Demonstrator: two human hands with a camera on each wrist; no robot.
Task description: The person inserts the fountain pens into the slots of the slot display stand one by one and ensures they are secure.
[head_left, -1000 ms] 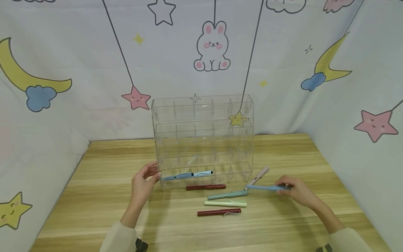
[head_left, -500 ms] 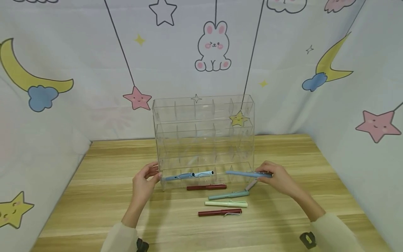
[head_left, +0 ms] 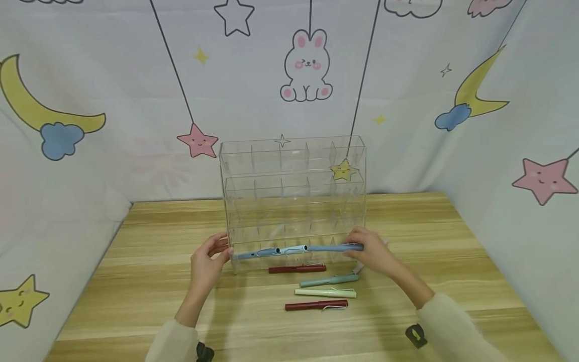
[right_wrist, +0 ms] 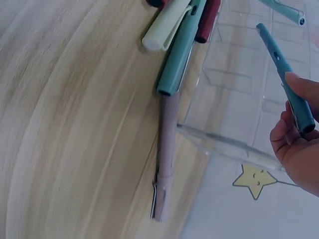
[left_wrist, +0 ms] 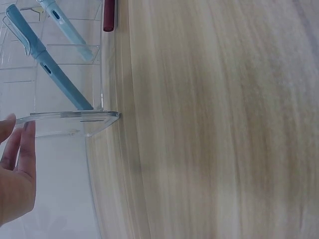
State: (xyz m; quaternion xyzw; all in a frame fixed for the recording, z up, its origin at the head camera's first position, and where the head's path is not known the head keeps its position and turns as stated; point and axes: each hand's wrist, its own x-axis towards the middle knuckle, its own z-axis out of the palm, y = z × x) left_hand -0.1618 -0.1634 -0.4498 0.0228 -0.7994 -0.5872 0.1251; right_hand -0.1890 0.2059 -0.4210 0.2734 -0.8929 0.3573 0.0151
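A clear acrylic organizer (head_left: 294, 201) with rows of compartments stands on the table. My left hand (head_left: 209, 261) pinches its left side panel between thumb and fingers. Two pens lie slanted in the bottom row: a blue pen (left_wrist: 54, 69) at the left and a light blue pen (head_left: 293, 249) beside it. At the right end of that row, my right hand (head_left: 373, 251) pinches another blue pen (right_wrist: 279, 62) by its cap end, with the tip pointing left. The held pen is level in front of the right compartments; whether it touches the organizer, I cannot tell.
In front of the organizer lie a dark red pen (head_left: 297, 269), a teal pen (head_left: 328, 280), a pale green pen (head_left: 324, 293) and a second dark red pen (head_left: 315, 305). A pale pink pen (right_wrist: 167, 149) lies partly behind my right hand. A printed curtain (head_left: 253, 100) hangs behind.
My right hand has carried the blue pen left and up from over the table to the organizer's bottom row. My left hand stays on the side panel.
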